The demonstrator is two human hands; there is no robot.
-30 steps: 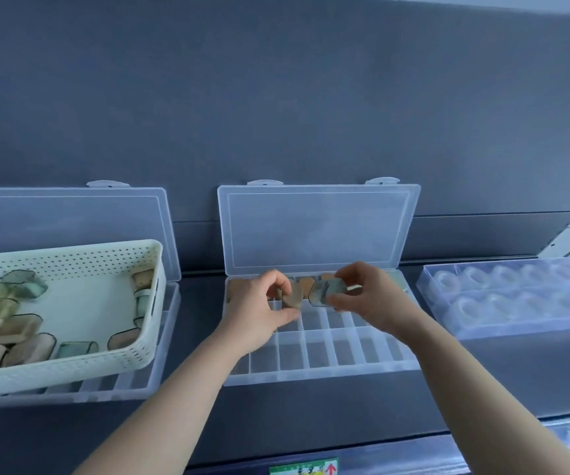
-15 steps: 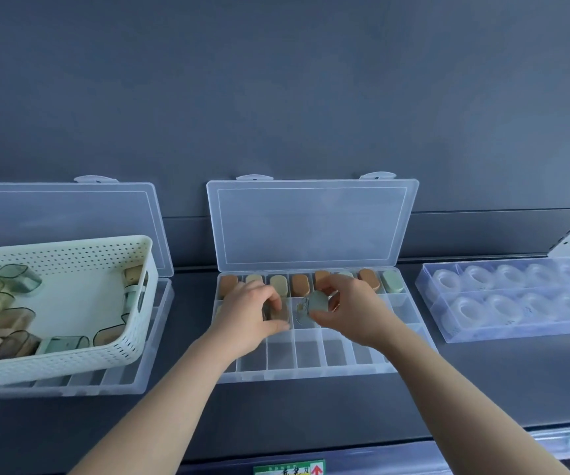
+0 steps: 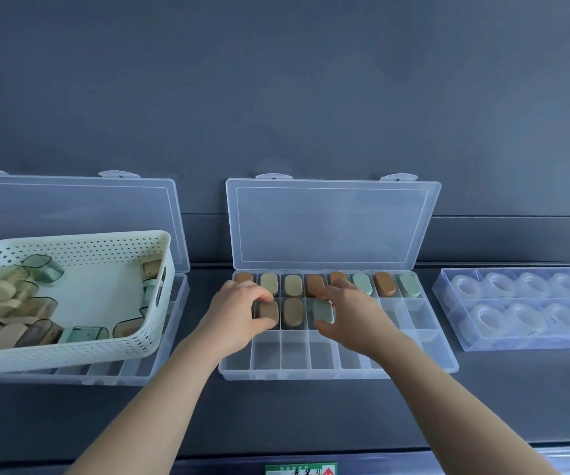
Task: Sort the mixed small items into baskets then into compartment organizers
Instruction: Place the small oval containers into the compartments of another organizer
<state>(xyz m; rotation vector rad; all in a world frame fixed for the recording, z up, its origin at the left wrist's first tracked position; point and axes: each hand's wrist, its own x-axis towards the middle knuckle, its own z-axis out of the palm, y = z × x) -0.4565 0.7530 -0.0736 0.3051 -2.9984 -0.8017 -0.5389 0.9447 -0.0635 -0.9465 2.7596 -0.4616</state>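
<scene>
right now it's the second stage: pieces are going from the basket (image 3: 105, 351) into the centre organizer (image 3: 424, 354) on the worktop. the back row is full and both hands are seating pieces in the middle row. left hand (image 3: 239, 313): fingers (image 3: 259, 296) curled over a tan piece (image 3: 269, 313), pinching it, and it looks mostly down in its cell. right hand (image 3: 352, 317): same curled pinch on a green piece (image 3: 323, 311) two cells to the right. another tan one lies loose in the cell between. next move, i'd say: release both, lift straight up so nothing drags out, then reach left to the basket, which has plenty to move.
</scene>
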